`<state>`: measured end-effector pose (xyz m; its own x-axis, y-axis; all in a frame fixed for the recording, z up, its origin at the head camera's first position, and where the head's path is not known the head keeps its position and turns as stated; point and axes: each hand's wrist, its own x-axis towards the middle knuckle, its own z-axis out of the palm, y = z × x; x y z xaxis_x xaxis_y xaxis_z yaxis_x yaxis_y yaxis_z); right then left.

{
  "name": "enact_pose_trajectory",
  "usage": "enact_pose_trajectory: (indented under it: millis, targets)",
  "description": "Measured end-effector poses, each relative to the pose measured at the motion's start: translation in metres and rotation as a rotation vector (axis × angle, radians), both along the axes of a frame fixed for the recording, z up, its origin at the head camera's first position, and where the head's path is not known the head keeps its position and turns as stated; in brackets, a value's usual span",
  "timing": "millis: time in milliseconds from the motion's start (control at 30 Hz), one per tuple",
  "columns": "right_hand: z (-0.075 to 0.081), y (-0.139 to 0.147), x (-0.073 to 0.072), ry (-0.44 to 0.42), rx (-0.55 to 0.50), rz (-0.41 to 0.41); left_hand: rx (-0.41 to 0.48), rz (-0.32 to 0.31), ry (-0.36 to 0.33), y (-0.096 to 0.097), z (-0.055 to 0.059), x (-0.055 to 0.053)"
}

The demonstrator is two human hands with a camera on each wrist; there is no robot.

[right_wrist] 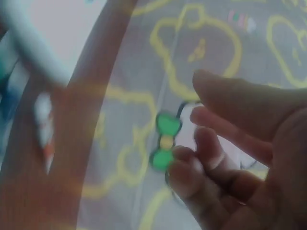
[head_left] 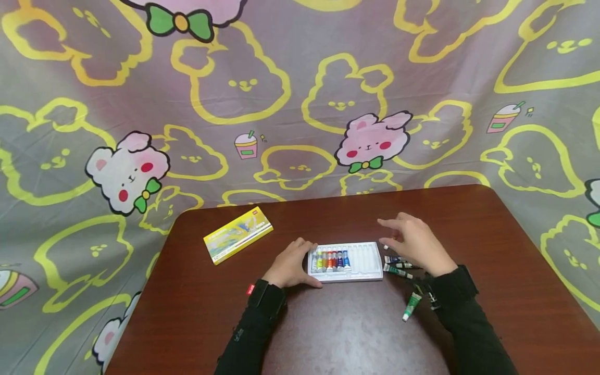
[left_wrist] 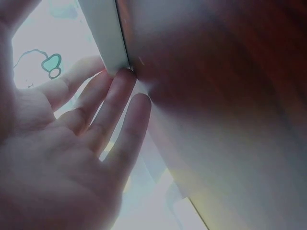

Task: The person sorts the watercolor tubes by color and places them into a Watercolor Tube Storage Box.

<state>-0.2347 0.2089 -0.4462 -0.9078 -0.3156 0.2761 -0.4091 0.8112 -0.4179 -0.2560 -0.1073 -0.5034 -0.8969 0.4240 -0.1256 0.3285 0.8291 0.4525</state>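
Observation:
A white plastic tray (head_left: 367,263) lies on the table, with several small paint tubes (head_left: 330,260) side by side in its left half and bare slots in its right. At the tray's left end rests my left hand (head_left: 289,265), thumb by the front edge. The left wrist view shows its fingers (left_wrist: 139,112) nearly straight, tips against the tray's side. My right hand (head_left: 417,242) hovers right of the tray with nothing in it, thumb and index finger apart. Beneath and beside it lie loose paint tubes (head_left: 397,271); a blurred white and orange tube (right_wrist: 44,127) shows in the right wrist view.
A green paint tube (head_left: 411,307) lies apart, nearer the front. At the back left of the brown table (head_left: 197,323) is a yellow flat box (head_left: 238,235). A patterned cloth (head_left: 281,135) hangs behind the table.

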Motion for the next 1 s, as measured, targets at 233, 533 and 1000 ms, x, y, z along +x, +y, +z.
enact_pose_trajectory:
  millis: [233,533,1000]
  targets:
    - [-0.015,0.028,0.015,-0.104,0.094,0.006,0.001,-0.011,0.009,-0.001,-0.002,0.0]
    - [-0.032,0.033,0.016,-0.262,0.2,0.036,-0.015,-0.024,0.009,-0.001,-0.002,-0.002]
    - [-0.045,0.029,0.011,-0.289,0.159,0.049,-0.017,-0.018,0.011,-0.002,-0.002,-0.003]
